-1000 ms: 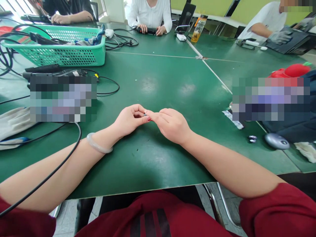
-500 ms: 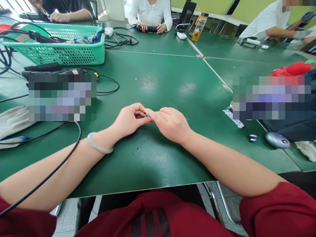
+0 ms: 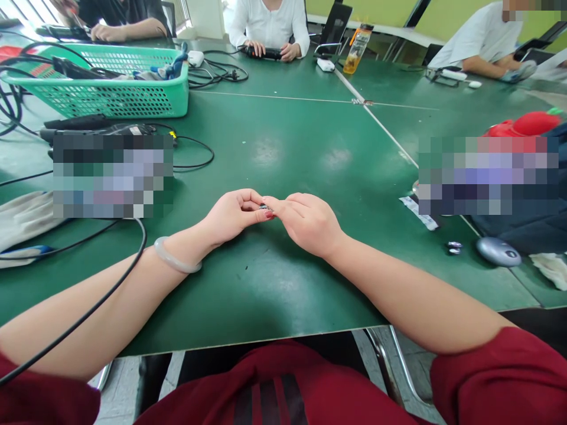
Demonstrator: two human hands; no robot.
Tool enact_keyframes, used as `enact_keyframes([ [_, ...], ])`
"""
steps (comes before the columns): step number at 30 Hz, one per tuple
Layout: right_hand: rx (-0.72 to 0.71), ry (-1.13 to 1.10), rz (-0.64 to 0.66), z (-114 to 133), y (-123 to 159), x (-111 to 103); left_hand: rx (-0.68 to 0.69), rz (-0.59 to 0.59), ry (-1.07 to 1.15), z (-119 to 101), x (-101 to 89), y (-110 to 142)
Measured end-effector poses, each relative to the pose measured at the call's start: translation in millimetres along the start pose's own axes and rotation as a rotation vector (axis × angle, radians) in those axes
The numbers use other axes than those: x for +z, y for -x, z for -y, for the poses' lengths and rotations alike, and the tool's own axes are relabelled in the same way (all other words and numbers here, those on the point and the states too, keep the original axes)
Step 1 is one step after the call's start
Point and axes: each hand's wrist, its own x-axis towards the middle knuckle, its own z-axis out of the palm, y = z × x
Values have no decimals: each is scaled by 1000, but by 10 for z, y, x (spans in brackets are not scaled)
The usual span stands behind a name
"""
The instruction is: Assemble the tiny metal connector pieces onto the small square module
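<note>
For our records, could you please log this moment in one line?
left hand: pinching small item | right hand: at same item | place: table

Bright light came from the window (image 3: 9, 10) at far left, paling that side of the table (image 3: 305, 127). Glare patches shone mid-table and nearer; soft shadow lay beneath the hands (image 3: 312, 224). Wide-angle stretching swelled the near sleeves (image 3: 500, 378). Far people (image 3: 270, 26) looked soft; mosaic blocks (image 3: 487, 176) masked areas left and right.
</note>
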Motion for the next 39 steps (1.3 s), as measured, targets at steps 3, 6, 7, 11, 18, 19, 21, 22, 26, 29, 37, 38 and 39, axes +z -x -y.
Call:
enact_keyframes([
  [3,73,-20,-29,-14,4,19,-1,6,-22,9,-9,-6],
  [6,78,-29,-65,-30,8,31,2,24,-6,17,-10,-12],
  [7,73,-32,-67,-33,8,32,5,24,4,18,-8,-13],
  [11,114,-70,-32,-47,7,27,34,-3,28,27,2,-21],
  [18,399,-142,148,-215,44,17,-1,-14,-7,32,6,-27],
  [19,430,-153,205,-244,49,16,-8,-14,-7,28,7,-27],
  [21,479,-182,303,-284,53,15,-18,-15,-8,22,10,-25],
  [22,499,-196,336,-293,52,13,-22,-16,-10,19,11,-24],
  [26,553,-216,394,-276,33,8,-29,-16,-7,18,15,-21],
  [29,530,-207,396,-251,22,14,-31,-18,-9,21,16,-22],
  [37,494,-210,436,-230,9,25,-43,-14,-41,10,18,-25],
  [38,488,-216,441,-225,8,19,-42,-12,-46,8,18,-24],
  [39,482,-221,445,-217,6,11,-42,-9,-49,7,18,-23],
])
